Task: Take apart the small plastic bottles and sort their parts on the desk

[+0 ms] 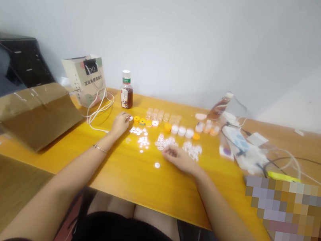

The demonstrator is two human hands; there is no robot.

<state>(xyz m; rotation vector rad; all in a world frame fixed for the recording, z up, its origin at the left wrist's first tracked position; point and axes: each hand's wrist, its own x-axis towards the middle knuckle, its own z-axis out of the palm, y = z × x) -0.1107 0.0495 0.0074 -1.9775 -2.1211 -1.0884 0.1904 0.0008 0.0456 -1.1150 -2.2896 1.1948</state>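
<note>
My left hand (121, 123) is at the left end of a row of caps, its fingers closed at a small white cap (131, 118). Beside it run yellow caps (137, 119) and a white cap (155, 123). My right hand (179, 158) hovers over or rests by a pile of clear ring-like pieces (167, 142); its fingers are curled, and whatever is in them is hidden. A single white disc (157, 165) lies in front of it. Small white discs (143, 141) are scattered between my hands. Another pile of clear pieces (192, 150) lies farther right.
Clear cups (155, 115) stand behind the caps. A dark drink bottle (126, 93) and a paper bag (86, 79) are at the back left, a brown cardboard package (37, 114) at the left. A tilted bottle (221, 106) and cables (286, 158) occupy the right.
</note>
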